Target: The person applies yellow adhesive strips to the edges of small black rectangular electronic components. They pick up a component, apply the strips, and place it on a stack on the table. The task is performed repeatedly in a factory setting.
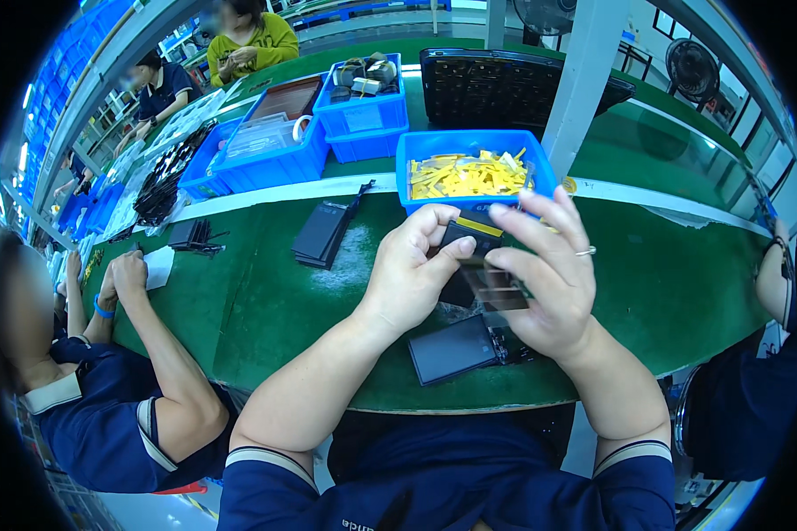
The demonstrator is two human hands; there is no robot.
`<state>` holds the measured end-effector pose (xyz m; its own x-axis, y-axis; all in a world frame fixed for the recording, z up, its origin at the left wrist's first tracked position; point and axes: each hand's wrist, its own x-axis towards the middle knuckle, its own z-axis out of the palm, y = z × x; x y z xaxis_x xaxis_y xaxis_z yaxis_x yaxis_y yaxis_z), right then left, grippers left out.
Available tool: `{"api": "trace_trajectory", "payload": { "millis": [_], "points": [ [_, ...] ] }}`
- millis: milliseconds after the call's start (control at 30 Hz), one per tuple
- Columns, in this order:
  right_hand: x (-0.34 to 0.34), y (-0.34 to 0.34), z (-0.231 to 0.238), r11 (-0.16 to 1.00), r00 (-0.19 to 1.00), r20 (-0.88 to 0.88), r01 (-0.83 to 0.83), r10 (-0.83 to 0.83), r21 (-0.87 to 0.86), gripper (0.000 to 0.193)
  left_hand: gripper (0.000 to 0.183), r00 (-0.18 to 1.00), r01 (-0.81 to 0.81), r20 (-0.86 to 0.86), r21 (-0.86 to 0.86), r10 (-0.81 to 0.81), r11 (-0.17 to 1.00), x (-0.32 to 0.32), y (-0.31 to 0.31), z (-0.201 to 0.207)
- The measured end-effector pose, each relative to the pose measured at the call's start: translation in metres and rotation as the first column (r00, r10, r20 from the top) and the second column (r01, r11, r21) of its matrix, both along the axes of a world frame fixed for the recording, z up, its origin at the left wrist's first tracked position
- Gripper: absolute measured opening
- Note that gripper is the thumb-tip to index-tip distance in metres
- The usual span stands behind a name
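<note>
My left hand point(412, 265) pinches a flat black battery-like slab point(459, 234) between thumb and fingers, with a yellow strip point(478, 227) across its upper edge. Just to its right, my right hand point(553, 288) has its fingers spread, slightly blurred, and wears a ring. Below the slab, beside the right palm, is a smeared brownish piece point(502, 294); whether it is attached cannot be made out. A stack of similar dark slabs point(452, 350) with cable ends lies nearest me. Another stack of black slabs point(321, 234) sits left of my left hand.
Beyond my hands stands a blue bin point(406, 168) of yellow strips. Further left are more blue bins point(279, 164) and a pile of black parts point(164, 181). A metal post point(584, 84) rises behind the bin. Co-workers sit at left point(106, 416) and right point(744, 416).
</note>
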<state>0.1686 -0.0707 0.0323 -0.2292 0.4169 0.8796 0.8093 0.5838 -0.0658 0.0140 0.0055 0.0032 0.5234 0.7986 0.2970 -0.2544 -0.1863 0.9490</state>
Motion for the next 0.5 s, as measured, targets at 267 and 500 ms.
{"api": "trace_trajectory", "payload": {
  "millis": [267,500],
  "points": [
    [0.007,0.008,-0.007,0.996,0.999,-0.03,0.033,-0.036,-0.078,0.026,0.027,0.965,-0.103,-0.191,0.361,0.181,0.927,-0.003,-0.007,0.003],
    [0.01,0.006,0.006,0.987,0.996,0.087,0.01,0.005,-0.161,0.025,0.026,0.972,-0.132,-0.107,0.492,0.211,0.861,-0.001,-0.012,0.006]
  ]
}}
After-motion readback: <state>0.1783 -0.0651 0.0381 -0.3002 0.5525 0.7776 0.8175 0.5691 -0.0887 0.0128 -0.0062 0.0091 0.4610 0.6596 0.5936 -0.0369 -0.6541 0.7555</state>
